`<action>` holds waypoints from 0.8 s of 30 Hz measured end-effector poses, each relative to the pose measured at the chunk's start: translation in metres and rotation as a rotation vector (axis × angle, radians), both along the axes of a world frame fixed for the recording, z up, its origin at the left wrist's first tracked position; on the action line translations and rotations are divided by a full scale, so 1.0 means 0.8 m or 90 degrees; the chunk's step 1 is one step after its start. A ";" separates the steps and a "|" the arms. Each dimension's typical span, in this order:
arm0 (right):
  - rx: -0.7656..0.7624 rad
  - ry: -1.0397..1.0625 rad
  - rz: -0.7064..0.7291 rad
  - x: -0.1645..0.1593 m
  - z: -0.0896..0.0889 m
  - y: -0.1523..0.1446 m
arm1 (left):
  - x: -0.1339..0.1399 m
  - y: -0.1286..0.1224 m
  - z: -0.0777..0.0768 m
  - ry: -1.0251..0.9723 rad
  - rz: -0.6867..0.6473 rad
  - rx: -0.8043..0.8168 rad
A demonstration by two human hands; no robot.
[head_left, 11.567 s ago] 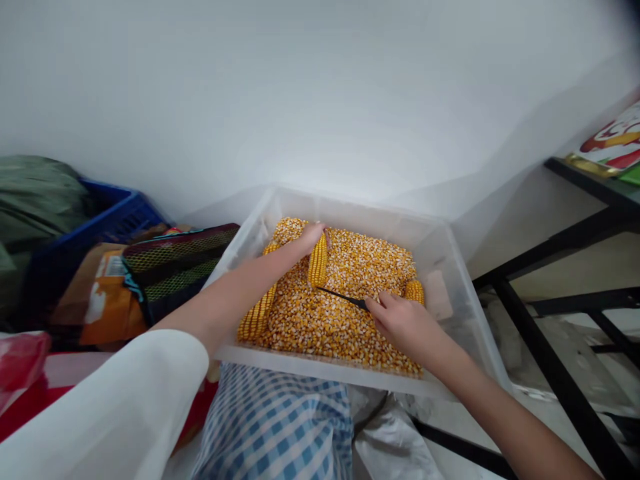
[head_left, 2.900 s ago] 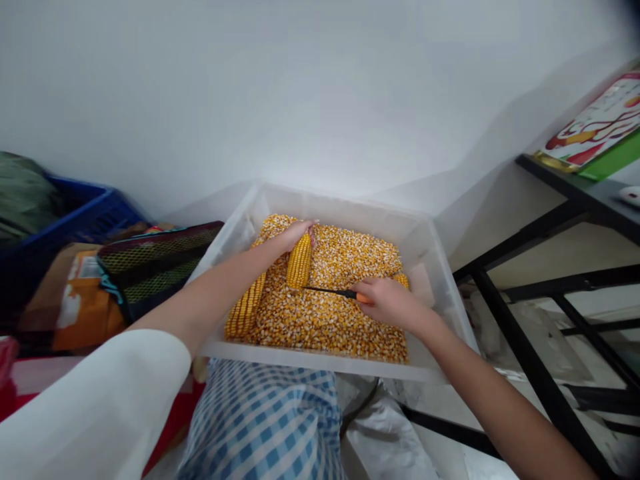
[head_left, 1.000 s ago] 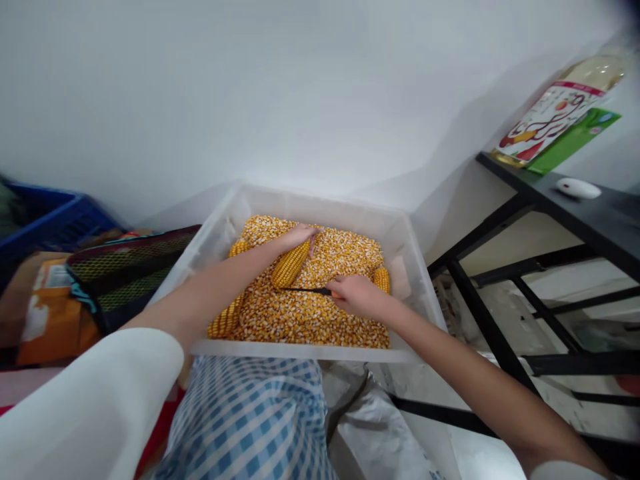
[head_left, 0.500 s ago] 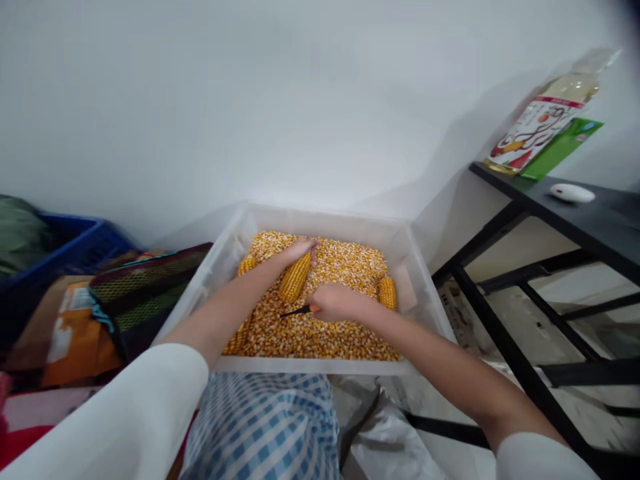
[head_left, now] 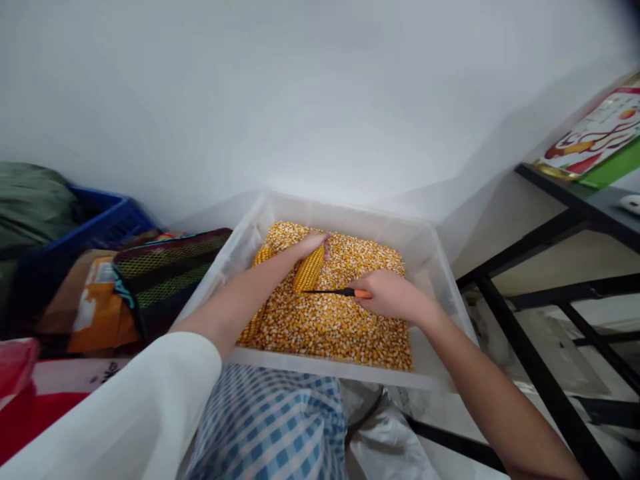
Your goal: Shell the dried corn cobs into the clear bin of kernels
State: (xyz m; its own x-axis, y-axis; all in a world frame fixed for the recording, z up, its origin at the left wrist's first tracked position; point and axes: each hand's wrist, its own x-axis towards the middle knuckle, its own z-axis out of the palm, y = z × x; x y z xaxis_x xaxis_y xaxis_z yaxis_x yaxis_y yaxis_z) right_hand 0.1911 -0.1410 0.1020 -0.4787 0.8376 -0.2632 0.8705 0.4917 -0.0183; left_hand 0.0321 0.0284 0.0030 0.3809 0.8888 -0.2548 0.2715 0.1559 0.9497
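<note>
Sack [head_left: 35, 200]: olive, slack, creased; at the far left.
Crate [head_left: 117, 217]: blue, stiff, slotted wall; plastic by its look.
Pouch [head_left: 170, 270]: dark edging, yellow-green mesh, turquoise trim; beside the tub.
Tub [head_left: 243, 247]: translucent whitish walls, broad rim; bears a loose bed of kernels [head_left: 350, 333], small, yellow and pale.
Other corn [head_left: 251, 330]: yellow rows along the tub's left side, partly behind the left forearm [head_left: 235, 303]; one piece or two, cannot tell.
Cob [head_left: 309, 273]: yellow, tapered, tightly rowed; in the tub, above the kernels, left of centre. Long axis slants from its far end, upper right, to its near end, lower left.
Left hand [head_left: 313, 245]: grip closed round the cob's far end; nearer to it than the right hand.
Tool [head_left: 327, 292]: slim black shaft, orange handle; nearly level, crosswise to the cob, tip at its near end; contact cannot be told.
Right hand [head_left: 387, 293]: grip clasping the handle; cob lies to its left, past the shaft.
Rack [head_left: 530, 333]: black, straight bars, smooth.
Bottle [head_left: 595, 137]: pictured label; cut off by the right edge.
</note>
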 end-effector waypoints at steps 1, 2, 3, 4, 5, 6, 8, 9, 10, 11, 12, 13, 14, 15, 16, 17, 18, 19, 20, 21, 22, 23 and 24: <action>-0.002 -0.007 -0.001 -0.001 -0.001 0.000 | -0.001 0.000 0.000 -0.005 -0.003 -0.004; -0.005 -0.015 -0.001 -0.002 -0.001 -0.001 | -0.002 0.000 0.000 -0.007 -0.006 -0.008; -0.004 -0.022 0.001 -0.003 -0.002 -0.001 | -0.002 0.001 -0.001 -0.007 -0.007 -0.009; -0.001 -0.027 0.004 -0.004 -0.003 -0.002 | -0.003 0.001 -0.002 -0.004 -0.008 -0.007; 0.003 -0.031 0.007 -0.006 -0.004 -0.004 | -0.003 0.002 -0.003 -0.001 -0.010 -0.003; 0.008 -0.034 0.011 -0.008 -0.005 -0.006 | -0.003 0.003 -0.004 0.001 -0.011 0.001; 0.025 -0.039 0.019 -0.015 -0.007 -0.012 | -0.003 0.004 -0.005 0.002 -0.012 0.007; 0.032 -0.043 0.022 -0.019 -0.008 -0.015 | -0.003 0.005 -0.006 0.004 -0.013 0.011; 0.038 -0.047 0.027 -0.023 -0.009 -0.019 | -0.003 0.005 -0.006 0.009 -0.013 0.016; 0.044 -0.050 0.031 -0.026 -0.009 -0.022 | -0.003 0.005 -0.006 0.016 -0.012 0.025; 0.046 -0.052 0.037 -0.028 -0.009 -0.024 | -0.002 0.005 -0.006 0.026 -0.014 0.034; 0.046 -0.054 0.043 -0.029 -0.009 -0.024 | -0.002 0.005 -0.006 0.034 -0.020 0.044; 0.045 -0.055 0.046 -0.029 -0.009 -0.023 | -0.001 0.005 -0.006 0.041 -0.027 0.052; 0.042 -0.054 0.047 -0.027 -0.009 -0.020 | 0.000 0.005 -0.006 0.047 -0.038 0.060; 0.036 -0.052 0.048 -0.023 -0.009 -0.016 | 0.001 0.005 -0.007 0.050 -0.052 0.070; 0.028 -0.050 0.048 -0.019 -0.009 -0.010 | 0.002 0.005 -0.008 0.052 -0.067 0.081; 0.019 -0.045 0.048 -0.014 -0.009 -0.004 | 0.004 0.006 -0.009 0.053 -0.082 0.091; 0.013 -0.039 0.047 -0.010 -0.010 0.001 | 0.005 0.007 -0.011 0.054 -0.095 0.101; 0.008 -0.032 0.045 -0.007 -0.012 0.006 | 0.006 0.008 -0.013 0.057 -0.106 0.110; 0.002 -0.025 0.044 -0.006 -0.015 0.010 | 0.008 0.009 -0.016 0.062 -0.112 0.119; -0.009 -0.020 0.047 -0.008 -0.019 0.013 | 0.009 0.011 -0.018 0.069 -0.113 0.126; -0.025 -0.019 0.053 -0.012 -0.023 0.014 | 0.010 0.012 -0.021 0.075 -0.113 0.130; -0.045 -0.020 0.063 -0.018 -0.026 0.015 | 0.011 0.013 -0.023 0.078 -0.112 0.133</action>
